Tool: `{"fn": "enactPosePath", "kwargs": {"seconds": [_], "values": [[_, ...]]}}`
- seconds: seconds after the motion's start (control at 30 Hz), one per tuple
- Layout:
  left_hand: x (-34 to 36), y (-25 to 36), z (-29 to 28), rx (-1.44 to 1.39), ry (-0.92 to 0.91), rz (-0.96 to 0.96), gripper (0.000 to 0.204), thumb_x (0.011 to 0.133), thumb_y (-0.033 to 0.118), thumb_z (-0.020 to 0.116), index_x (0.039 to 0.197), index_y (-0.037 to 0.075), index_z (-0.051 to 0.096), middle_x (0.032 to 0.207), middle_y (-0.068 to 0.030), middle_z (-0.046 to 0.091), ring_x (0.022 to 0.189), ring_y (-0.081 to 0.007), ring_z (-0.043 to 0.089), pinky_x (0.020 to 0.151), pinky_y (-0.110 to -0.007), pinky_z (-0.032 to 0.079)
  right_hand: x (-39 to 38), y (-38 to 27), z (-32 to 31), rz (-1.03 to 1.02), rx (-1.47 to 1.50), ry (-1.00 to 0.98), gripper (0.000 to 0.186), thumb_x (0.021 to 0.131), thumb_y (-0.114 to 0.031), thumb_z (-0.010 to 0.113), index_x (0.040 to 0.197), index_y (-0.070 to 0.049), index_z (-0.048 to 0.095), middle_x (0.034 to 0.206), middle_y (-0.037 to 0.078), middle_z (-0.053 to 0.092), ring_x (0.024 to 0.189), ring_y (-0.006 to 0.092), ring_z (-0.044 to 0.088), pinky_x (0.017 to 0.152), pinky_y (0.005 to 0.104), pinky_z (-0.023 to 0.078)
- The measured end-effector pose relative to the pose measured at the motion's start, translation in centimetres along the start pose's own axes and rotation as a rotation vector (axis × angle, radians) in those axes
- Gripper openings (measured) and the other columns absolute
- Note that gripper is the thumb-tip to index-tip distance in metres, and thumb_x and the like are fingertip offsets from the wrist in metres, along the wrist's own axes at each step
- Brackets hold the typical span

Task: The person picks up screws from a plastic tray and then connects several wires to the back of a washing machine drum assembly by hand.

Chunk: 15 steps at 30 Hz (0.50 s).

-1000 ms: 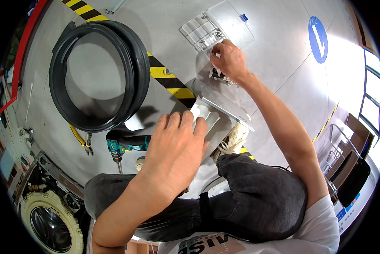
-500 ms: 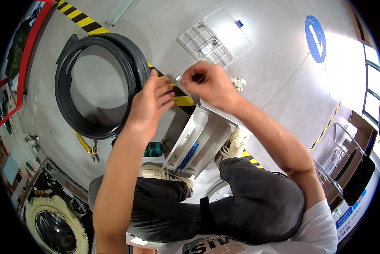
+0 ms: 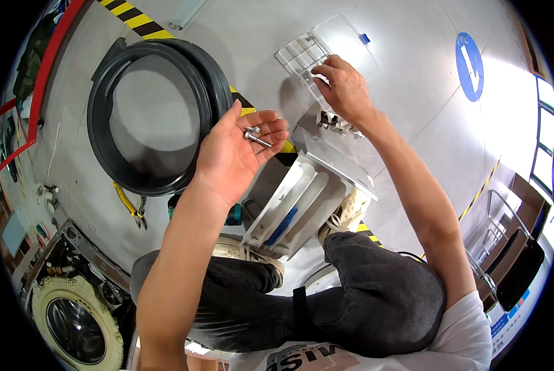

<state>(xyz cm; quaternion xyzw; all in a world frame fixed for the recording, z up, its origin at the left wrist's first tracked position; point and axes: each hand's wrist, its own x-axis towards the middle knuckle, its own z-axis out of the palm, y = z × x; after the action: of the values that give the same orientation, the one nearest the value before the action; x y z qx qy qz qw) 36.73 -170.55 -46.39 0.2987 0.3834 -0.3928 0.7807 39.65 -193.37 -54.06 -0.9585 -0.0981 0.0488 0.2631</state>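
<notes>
My left hand [image 3: 230, 148] is palm up with loosely curled fingers, holding a few metal bolts [image 3: 256, 137] across them. The longest bolt lies along the fingers. My right hand [image 3: 345, 89] is over the near edge of a clear plastic compartment box [image 3: 303, 51], thumb and forefinger bent and their tips apart. I see nothing held between them; the other fingers are partly hidden. The box lies with its transparent lid swung back and a blue latch on it. Below my hands, a white drawer-like tray [image 3: 301, 204] stands between my shoes, with a blue piece [image 3: 281, 227] inside.
A large black rubber ring [image 3: 97, 117] lies at left, with yellow-handled pliers [image 3: 128, 201] below it. A teal and black tool [image 3: 234, 214] is partly behind my left forearm. A small white and metal part [image 3: 335, 122] sits under my right wrist. A round washer door [image 3: 76, 328] is at lower left.
My right hand has moved up and away from the left, to the compartment box; the small shiny piece it held no longer shows there. My left hand has turned palm up, showing the bolts.
</notes>
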Motion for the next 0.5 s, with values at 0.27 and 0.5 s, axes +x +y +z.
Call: {"fn": "enactPosePath", "kwargs": {"seconds": [0.27,0.5], "values": [[-1.4,0.5,0.5,-0.018,-0.049,0.006,0.052,0.1,0.04,0.031,0.106,-0.006,0.055,0.102,-0.0177,0.06,0.097,-0.0244,0.058,0.093,-0.037,0.045,0.0,2.2,4.1,-0.042,-0.293,-0.126,0.013,0.081,-0.015,0.063,0.091,-0.008,0.066,0.093,0.006,0.058,0.089,0.0244,0.059,0.078,0.0369,0.05],[-2.0,0.7,0.6,-0.006,-0.059,0.012,0.052,0.1,0.04,0.03,0.107,-0.006,0.054,0.103,-0.0183,0.06,0.096,-0.0247,0.058,0.093,-0.038,0.046,0.8,2.5,4.1,-0.067,-0.315,-0.162,0.01,0.081,-0.016,0.062,0.081,-0.006,0.063,0.09,0.005,0.058,0.089,0.0236,0.059,0.076,0.0376,0.05]]}}
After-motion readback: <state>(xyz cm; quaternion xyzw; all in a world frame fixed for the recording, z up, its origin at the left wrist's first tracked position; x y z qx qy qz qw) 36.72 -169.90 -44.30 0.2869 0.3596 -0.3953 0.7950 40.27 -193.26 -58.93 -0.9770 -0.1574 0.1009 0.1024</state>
